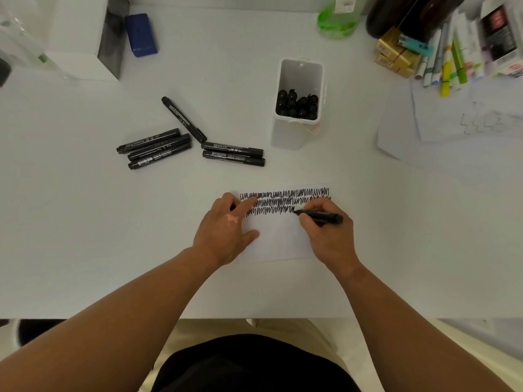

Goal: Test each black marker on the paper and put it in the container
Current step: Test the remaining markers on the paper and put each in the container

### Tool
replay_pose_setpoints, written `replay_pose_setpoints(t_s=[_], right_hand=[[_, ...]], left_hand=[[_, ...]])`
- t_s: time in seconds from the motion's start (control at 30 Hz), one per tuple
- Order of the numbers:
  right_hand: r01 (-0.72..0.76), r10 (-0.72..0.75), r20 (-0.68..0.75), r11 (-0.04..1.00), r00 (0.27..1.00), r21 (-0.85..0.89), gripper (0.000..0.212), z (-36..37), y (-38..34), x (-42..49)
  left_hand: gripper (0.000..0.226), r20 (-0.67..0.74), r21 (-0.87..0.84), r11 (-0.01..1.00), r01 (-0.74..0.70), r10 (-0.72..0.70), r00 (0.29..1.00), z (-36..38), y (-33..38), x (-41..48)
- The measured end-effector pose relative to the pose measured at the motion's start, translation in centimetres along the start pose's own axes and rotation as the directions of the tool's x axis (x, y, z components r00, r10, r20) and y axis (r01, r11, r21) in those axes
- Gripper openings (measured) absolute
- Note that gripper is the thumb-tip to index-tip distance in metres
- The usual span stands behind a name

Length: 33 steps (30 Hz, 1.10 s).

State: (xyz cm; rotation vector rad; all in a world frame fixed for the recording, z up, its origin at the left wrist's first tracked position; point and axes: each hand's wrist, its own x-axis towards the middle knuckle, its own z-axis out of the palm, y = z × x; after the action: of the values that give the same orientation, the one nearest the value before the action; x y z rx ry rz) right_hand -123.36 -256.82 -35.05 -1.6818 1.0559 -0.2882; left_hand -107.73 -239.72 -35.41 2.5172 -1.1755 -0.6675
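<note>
A white paper lies on the table in front of me, with three rows of black scribble across its top. My right hand grips an uncapped black marker, its tip on the right end of the third row. My left hand holds the paper's left edge down with index finger and thumb; its other fingers curl round a small black piece, apparently the marker cap. Several capped black markers lie loose at the left, two more nearer the middle. The white container behind the paper holds several black markers.
A blue eraser and a white box sit at the back left. Green and brown bottles, gold packets and coloured pens crowd the back right, with loose sheets below them. The table's front edge runs just above my lap.
</note>
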Motion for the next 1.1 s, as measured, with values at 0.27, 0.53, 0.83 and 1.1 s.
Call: replay_pose_setpoints(t_s=[0.27, 0.53, 0.83, 1.1], right_hand=[[0.015, -0.015, -0.023, 1.000, 1.000, -0.005, 0.018, -0.2, 0.0, 0.0], [-0.014, 0.014, -0.021, 1.000, 1.000, 0.009, 0.018, 0.0, -0.2, 0.1], [-0.130, 0.163, -0.120, 0.961, 0.979, 0.246, 0.010, -2.2, -2.5, 0.5], [-0.207, 0.181, 0.121, 0.944, 0.976, 0.258, 0.014, -3.8, -4.9, -2.1]], left_hand=[[0.073, 0.004, -0.004, 1.000, 0.003, -0.003, 1.000, -0.1, 0.1, 0.0], [0.074, 0.007, -0.016, 1.000, 0.004, -0.004, 1.000, -0.2, 0.1, 0.1], [0.043, 0.034, -0.412, 0.883, 0.227, -0.234, 0.972, -2.7, 0.1, -0.7], [0.028, 0.232, -0.687, 0.558, 0.465, -0.439, 0.868, -6.2, 0.8, -4.1]])
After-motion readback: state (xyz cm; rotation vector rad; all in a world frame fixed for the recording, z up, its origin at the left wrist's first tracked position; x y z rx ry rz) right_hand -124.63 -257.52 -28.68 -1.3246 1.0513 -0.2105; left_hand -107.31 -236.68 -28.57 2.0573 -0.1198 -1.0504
